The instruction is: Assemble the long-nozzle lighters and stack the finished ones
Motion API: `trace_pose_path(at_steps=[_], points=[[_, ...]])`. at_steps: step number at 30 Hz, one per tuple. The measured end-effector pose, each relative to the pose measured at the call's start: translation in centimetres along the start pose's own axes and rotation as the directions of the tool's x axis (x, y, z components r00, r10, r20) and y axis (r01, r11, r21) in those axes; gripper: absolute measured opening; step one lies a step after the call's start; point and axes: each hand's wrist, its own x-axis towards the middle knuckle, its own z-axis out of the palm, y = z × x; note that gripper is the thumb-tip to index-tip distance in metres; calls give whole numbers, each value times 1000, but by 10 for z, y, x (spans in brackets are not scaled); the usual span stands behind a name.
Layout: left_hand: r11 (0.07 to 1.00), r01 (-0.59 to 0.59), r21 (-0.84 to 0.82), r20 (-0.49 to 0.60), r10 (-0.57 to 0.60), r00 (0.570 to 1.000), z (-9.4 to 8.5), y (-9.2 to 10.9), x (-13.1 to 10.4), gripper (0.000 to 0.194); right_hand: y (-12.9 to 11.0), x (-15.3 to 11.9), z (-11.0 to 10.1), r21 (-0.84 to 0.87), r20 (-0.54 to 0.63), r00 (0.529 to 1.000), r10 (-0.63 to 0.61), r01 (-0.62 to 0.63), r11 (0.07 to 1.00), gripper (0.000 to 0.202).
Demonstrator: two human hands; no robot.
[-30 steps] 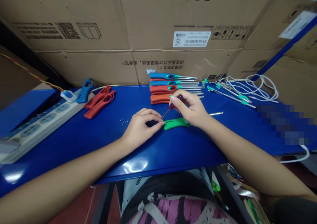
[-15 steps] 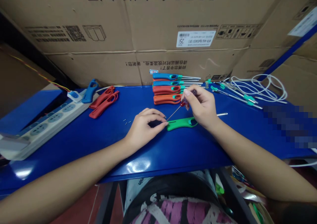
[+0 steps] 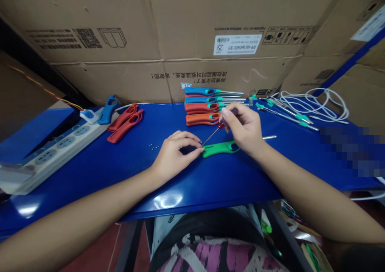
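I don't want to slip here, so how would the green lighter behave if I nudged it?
The green lighter would probably move as one stiff piece, judging by its moulded-plastic look. Lying flat, it seems unlikely to tip, though the glossy blue tabletop may let it slide.
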Motion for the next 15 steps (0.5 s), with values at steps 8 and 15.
trace_pose_path(at_steps=[8,15], points=[[1000,2,-3,-5,-2,1000,1,0,0,2,-1,0,0,-10,6,1000,-23,23,1000,35],[1000,-17,-8,-13,17,1000,2,-1,-1,1,1,2,-1,-10,10,997,-77,78,997,36]])
